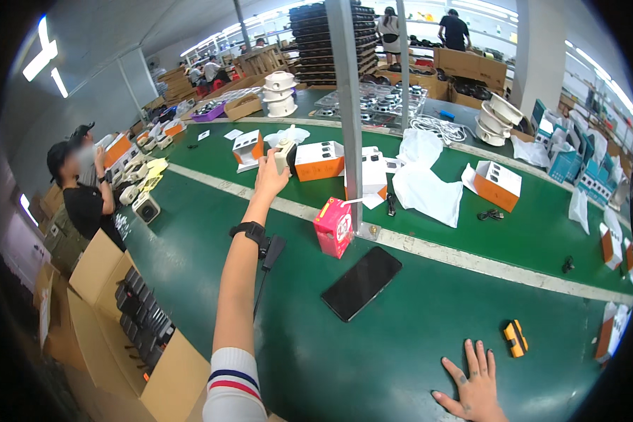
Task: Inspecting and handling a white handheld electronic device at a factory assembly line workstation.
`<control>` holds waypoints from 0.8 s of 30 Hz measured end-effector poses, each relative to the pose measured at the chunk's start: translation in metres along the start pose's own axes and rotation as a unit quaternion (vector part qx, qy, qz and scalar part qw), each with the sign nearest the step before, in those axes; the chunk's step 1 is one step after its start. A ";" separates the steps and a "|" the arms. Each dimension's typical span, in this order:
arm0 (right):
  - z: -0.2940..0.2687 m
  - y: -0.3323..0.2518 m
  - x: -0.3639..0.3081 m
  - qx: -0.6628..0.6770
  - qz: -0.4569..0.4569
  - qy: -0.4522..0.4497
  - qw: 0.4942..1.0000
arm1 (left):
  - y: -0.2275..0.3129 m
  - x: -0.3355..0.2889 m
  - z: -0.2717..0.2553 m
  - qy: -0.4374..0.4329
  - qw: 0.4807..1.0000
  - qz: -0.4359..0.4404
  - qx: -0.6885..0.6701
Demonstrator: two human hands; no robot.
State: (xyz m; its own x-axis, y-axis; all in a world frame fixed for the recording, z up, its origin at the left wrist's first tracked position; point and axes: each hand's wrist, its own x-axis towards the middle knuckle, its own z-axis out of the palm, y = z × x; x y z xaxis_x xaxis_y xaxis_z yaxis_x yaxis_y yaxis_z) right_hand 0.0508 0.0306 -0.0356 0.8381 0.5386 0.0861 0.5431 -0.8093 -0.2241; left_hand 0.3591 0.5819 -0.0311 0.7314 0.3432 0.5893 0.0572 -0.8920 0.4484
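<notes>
My left hand (271, 177) reaches far across the green table, its fingers closed round a small cream device with a black face (286, 153). That device is just left of a white-and-orange box (319, 162), and a white plastic bag lies behind it. A black strap with a small unit (252, 233) is round my left wrist. My right hand (477, 388) lies flat at the near right, fingers spread, holding nothing. A yellow-and-black gadget (515, 338) rests beyond it. Between my arms are a black smartphone (362, 283) and a pink drink carton with a straw (335, 228).
A metal post (349, 112) rises from the table behind the carton. More orange boxes (498, 186), white bags (429, 186) and coiled black cables (490, 214) lie along the green belt. An open carton of black items (165, 373) stands at lower left. Two people stand at the far left.
</notes>
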 end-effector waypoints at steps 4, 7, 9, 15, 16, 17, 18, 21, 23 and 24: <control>-0.001 -0.003 0.006 0.018 0.033 -0.041 0.998 | -0.023 0.028 0.039 0.019 0.993 0.080 0.088; 0.000 -0.003 0.007 0.019 0.026 -0.041 0.999 | -0.026 0.031 0.053 0.006 0.996 0.054 0.067; 0.002 -0.001 0.007 0.025 0.019 -0.047 0.998 | -0.025 0.025 0.053 -0.016 0.999 0.014 0.035; 0.012 0.006 0.004 -0.025 -0.021 -0.039 0.999 | -0.004 -0.007 -0.003 0.142 0.986 -0.048 -0.078; 0.014 0.007 0.003 -0.027 -0.024 -0.023 0.999 | 0.002 -0.019 -0.024 0.143 0.983 -0.041 -0.109; 0.015 0.007 0.001 -0.028 -0.029 -0.007 0.999 | 0.010 -0.028 -0.048 0.080 0.973 -0.116 -0.181; 0.015 0.007 0.001 -0.003 -0.008 -0.019 1.000 | 0.021 -0.041 -0.071 0.102 0.977 -0.071 -0.175; 0.014 0.007 0.000 0.025 -0.006 -0.004 1.000 | 0.064 -0.092 -0.135 0.110 0.980 0.043 -0.160; 0.012 0.005 0.001 0.041 -0.015 -0.009 0.999 | 0.098 -0.132 -0.164 0.054 0.968 0.061 -0.239; 0.012 0.004 0.002 0.052 -0.015 0.006 0.998 | 0.115 -0.154 -0.175 0.028 0.965 0.081 -0.249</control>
State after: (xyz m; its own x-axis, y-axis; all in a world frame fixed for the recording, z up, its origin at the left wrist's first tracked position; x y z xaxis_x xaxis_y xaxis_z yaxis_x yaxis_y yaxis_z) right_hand 0.0543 0.0310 -0.0480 0.8227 0.5584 0.1065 0.5599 -0.7636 -0.3216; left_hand 0.1342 0.4780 0.0477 0.6649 0.2397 0.7075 -0.3975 -0.6883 0.6068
